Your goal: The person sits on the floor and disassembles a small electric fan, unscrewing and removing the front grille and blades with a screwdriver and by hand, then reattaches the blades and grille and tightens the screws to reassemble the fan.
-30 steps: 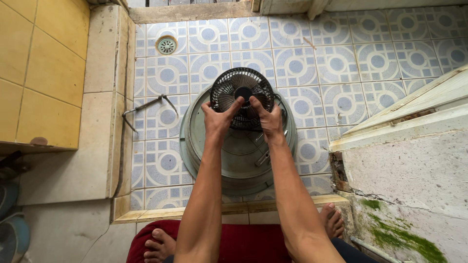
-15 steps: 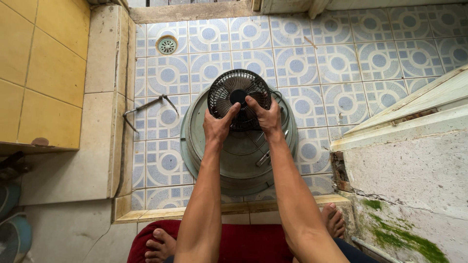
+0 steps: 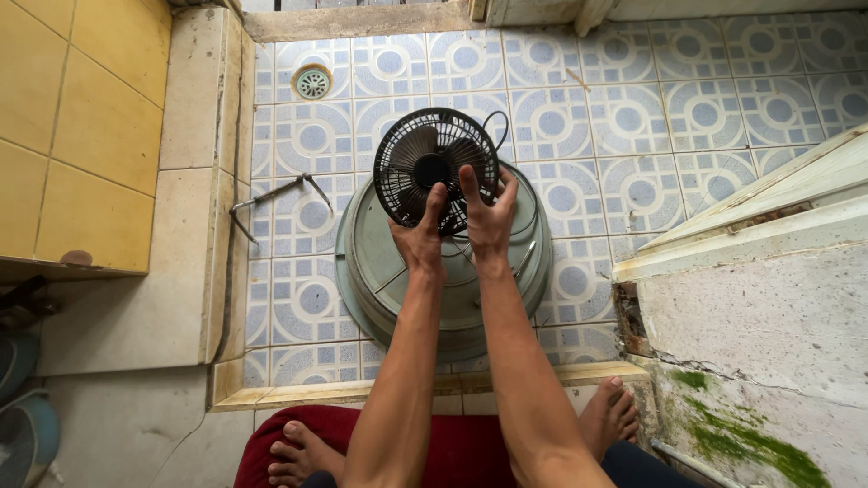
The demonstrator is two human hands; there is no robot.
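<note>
A small black fan [image 3: 432, 163] with a round wire grille is tilted up so its face points toward me. My left hand [image 3: 418, 235] grips the lower left of the grille. My right hand [image 3: 488, 215] holds the lower right side, fingers spread up along the rim. A black cord [image 3: 495, 122] loops from the fan's back. The fan is held above a round grey-green upturned basin [image 3: 380, 271] on the patterned tile floor.
A round floor drain [image 3: 313, 82] lies at the far left of the tiles. A bent metal rod [image 3: 271, 194] rests beside the tiled curb. A concrete ledge [image 3: 759, 325] with green moss stands right. My bare feet [image 3: 298, 452] rest on a red mat.
The fan has been lifted and tipped up from lying near the basin, now facing me more fully. Both hands moved closer together at its lower edge.
</note>
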